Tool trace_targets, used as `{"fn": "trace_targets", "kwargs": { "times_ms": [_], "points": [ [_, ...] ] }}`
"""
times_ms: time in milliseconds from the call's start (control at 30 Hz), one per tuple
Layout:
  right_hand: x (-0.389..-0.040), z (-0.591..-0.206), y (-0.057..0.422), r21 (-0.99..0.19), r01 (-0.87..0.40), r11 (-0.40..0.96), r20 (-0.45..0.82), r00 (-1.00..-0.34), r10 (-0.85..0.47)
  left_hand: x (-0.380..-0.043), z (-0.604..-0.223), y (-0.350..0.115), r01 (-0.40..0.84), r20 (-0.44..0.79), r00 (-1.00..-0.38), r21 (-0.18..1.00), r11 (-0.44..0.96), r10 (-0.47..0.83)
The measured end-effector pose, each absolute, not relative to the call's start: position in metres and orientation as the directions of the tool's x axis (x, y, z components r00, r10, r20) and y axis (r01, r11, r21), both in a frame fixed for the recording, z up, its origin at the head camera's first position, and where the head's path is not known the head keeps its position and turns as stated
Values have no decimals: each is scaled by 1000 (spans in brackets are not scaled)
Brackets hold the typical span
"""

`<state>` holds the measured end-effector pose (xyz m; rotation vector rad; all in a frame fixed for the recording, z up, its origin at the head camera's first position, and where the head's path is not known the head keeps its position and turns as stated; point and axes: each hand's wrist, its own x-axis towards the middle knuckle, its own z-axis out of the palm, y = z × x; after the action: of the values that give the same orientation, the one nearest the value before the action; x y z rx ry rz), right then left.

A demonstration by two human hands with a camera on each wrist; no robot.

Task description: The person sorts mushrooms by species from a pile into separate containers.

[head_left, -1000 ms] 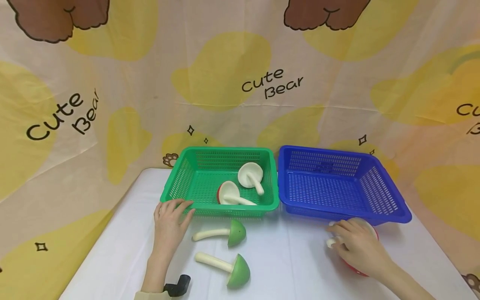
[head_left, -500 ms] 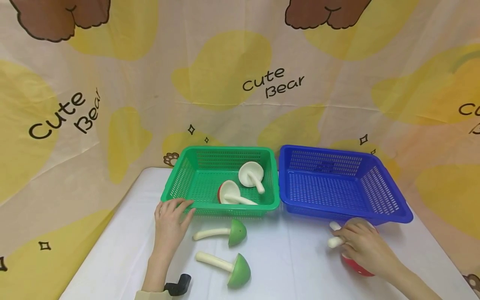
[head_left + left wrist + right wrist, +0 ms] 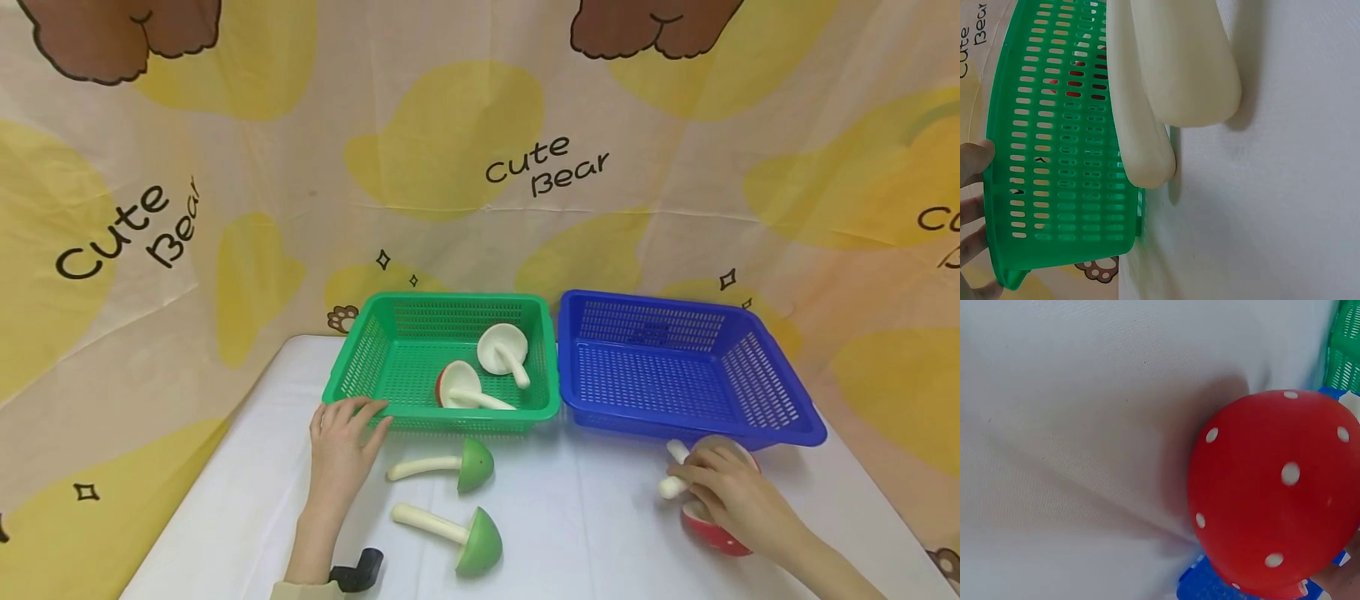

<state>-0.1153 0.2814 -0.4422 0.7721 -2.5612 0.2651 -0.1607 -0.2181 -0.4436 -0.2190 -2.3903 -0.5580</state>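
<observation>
In the head view my left hand (image 3: 341,446) holds the near left rim of the green basket (image 3: 442,417); its fingers reach over the rim. My right hand (image 3: 731,492) grips a red toy mushroom (image 3: 718,535) by its white stem, in front of the blue basket. A second red mushroom (image 3: 723,446) lies right beside it, its pale underside partly behind my fingers. I cannot tell whether my fingers hold both stems. The right wrist view is filled by a red cap (image 3: 1272,487) with white spots. Near my left hand lie two green-capped mushrooms (image 3: 476,467) (image 3: 480,542).
Two red-and-white mushrooms (image 3: 502,350) (image 3: 457,385) lie inside the green basket. To its right stands the blue basket (image 3: 690,432), close against it. A printed cloth (image 3: 450,167) hangs behind the white table (image 3: 547,533). A black bent piece (image 3: 363,571) sits at my left wrist.
My right fingers have closed in on the white stems, which now show more beyond them. The near red cap has shifted and tilted slightly. My left hand stays on the green basket's rim.
</observation>
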Motion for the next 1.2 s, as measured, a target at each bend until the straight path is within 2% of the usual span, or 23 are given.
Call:
{"fn": "trace_targets", "kwargs": {
  "times_ms": [100, 400, 633, 733, 933, 1000, 1067, 1200],
  "points": [
    [-115, -441, 283, -29, -574, 818, 486, -724, -490, -161, -444, -218, 296, 644, -765, 337, 894, 10],
    [-108, -433, 289, 30, -517, 855, 442, -761, -475, -160, -444, -219, 290, 639, -769, 336, 896, 9],
    [-103, -427, 294, 67, -560, 826, 494, -700, -515, -160, -445, -219, 286, 638, -770, 333, 898, 8],
    [-101, -421, 295, 90, -560, 824, 482, -700, -528, -160, -444, -219, 286, 638, -770, 333, 899, 8],
    [-94, -408, 294, 123, -502, 856, 366, -779, -510, -160, -443, -218, 291, 644, -765, 328, 899, 13],
    [-92, -404, 293, 121, -501, 857, 352, -785, -509, -160, -443, -218, 292, 645, -764, 327, 899, 13],
    [-91, -400, 291, 118, -531, 839, 378, -758, -532, -160, -443, -218, 293, 647, -762, 327, 898, 14],
    [-92, -392, 284, 113, -617, 779, 481, -652, -586, -160, -443, -218, 293, 648, -761, 325, 899, 13]
  ]
}}
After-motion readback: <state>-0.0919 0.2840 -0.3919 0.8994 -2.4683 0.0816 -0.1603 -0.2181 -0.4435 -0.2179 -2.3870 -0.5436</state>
